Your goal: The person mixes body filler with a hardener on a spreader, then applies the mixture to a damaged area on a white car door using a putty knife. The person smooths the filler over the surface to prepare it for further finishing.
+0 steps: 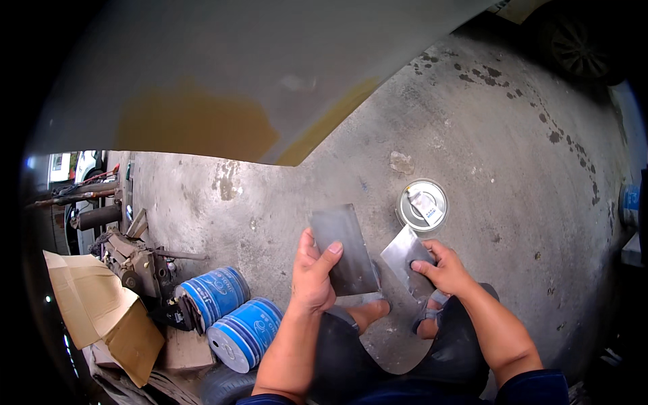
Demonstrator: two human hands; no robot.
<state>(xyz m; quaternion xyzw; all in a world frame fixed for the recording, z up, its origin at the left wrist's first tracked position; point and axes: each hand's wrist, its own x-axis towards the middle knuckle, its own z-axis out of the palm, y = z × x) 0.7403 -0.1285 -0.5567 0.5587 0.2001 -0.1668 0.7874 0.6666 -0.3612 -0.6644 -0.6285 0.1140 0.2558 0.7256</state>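
Observation:
My left hand (pixel 313 277) grips a dark grey rectangular plate (pixel 349 260), its thumb lying on the face. My right hand (pixel 442 271) pinches a lighter, shiny metal plate (pixel 403 254) with a pointed upper corner, held a short gap to the right of the dark one. Just beyond the right plate, a round metal can (pixel 408 216) stands on the floor with a white tube (pixel 424 209) lying on its lid. Overhead hangs a grey vehicle body panel (pixel 250 61) with yellow patches along its lower part.
At the left lie two blue drums (pixel 247 331), folded cardboard (pixel 88 297), a tyre (pixel 223 385) and a pile of metal parts (pixel 131 263). A car wheel (pixel 574 47) is at the top right, a blue container (pixel 629 202) at the right edge. Stained concrete floor (pixel 513 175) surrounds my feet.

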